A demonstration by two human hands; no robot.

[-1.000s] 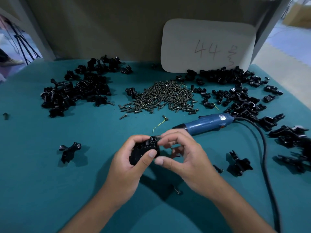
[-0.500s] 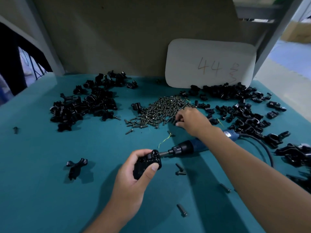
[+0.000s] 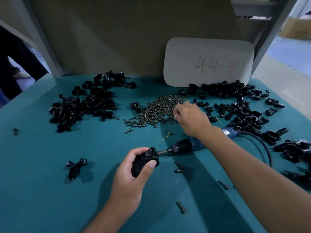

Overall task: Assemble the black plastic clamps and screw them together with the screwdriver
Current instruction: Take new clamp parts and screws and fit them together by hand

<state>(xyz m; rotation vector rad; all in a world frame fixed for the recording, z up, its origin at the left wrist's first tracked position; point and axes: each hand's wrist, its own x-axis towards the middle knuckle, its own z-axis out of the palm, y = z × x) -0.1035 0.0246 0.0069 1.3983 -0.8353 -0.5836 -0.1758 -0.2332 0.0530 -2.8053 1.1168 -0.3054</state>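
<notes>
While the left hand [image 3: 129, 175] grips the assembled black clamp [image 3: 144, 161] low at centre, the right hand [image 3: 190, 118] reaches forward to the screw pile [image 3: 158, 110], fingertips curled at its right edge; whether a screw is pinched cannot be told. Screwdriver [image 3: 188, 146] lies between them, bit pointing left, almost touching the clamp, nearer the right arm.
</notes>
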